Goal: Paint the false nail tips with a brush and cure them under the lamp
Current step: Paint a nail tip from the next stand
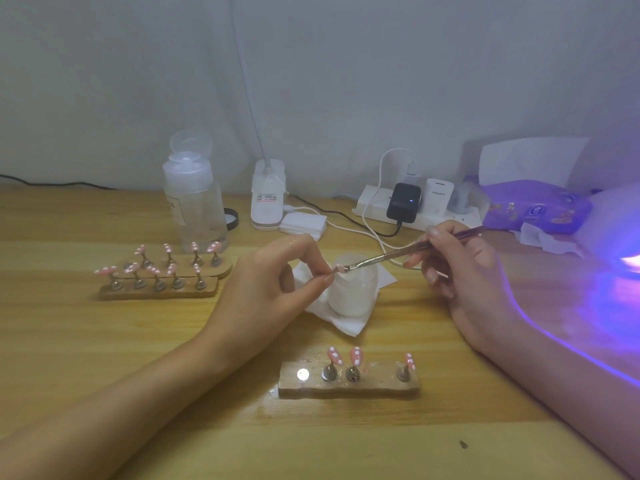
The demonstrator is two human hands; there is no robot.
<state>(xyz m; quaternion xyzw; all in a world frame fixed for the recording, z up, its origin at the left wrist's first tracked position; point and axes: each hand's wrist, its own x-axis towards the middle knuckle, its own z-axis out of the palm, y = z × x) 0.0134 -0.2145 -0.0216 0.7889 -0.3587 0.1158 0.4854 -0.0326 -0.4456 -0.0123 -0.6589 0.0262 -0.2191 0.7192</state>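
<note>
The false nail tips on small metal pegs [157, 268] are pink with white dots, as are the three tips on the nearer rough tan stand block [349, 386], whose bare magnet spot shines silver-white. The light wooden table [104, 341] shows yellow-brown grain. The frosted round jar [351, 289] sits on a white tissue. A violet-blue glow from the curing lamp [623, 265] washes the purple patterned tissue pack [533, 206]. A black adapter [402, 202] contrasts with the white power strip [372, 200].
</note>
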